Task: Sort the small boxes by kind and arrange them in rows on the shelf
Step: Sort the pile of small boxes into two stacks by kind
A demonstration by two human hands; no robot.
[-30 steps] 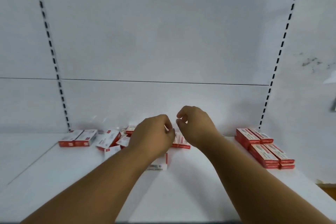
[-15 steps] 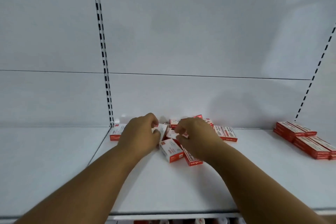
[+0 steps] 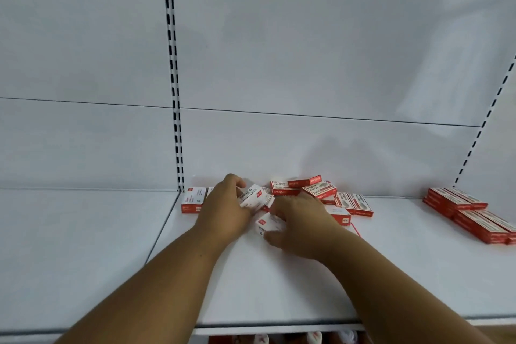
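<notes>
A loose pile of small red-and-white boxes (image 3: 312,190) lies at the back of the white shelf (image 3: 279,288). My left hand (image 3: 226,211) grips a white box with a red end (image 3: 255,197), lifted and tilted just above the pile's left side. My right hand (image 3: 300,227) is closed over another white box (image 3: 268,225) lying on the shelf in front of the pile. A single box (image 3: 192,200) sits flat at the left by the upright. Neat rows of long red boxes (image 3: 472,213) are stacked at the far right.
A slotted black-and-white upright (image 3: 174,78) divides the back panel, and a second one (image 3: 485,120) stands at the right. Another white shelf (image 3: 83,246) adjoins on the left. Red-and-white goods (image 3: 279,339) show below the shelf's front edge.
The view has swung left and down. Both hands have gone into the pile: the left has lifted a white box, and the right has closed over a box on the shelf.
</notes>
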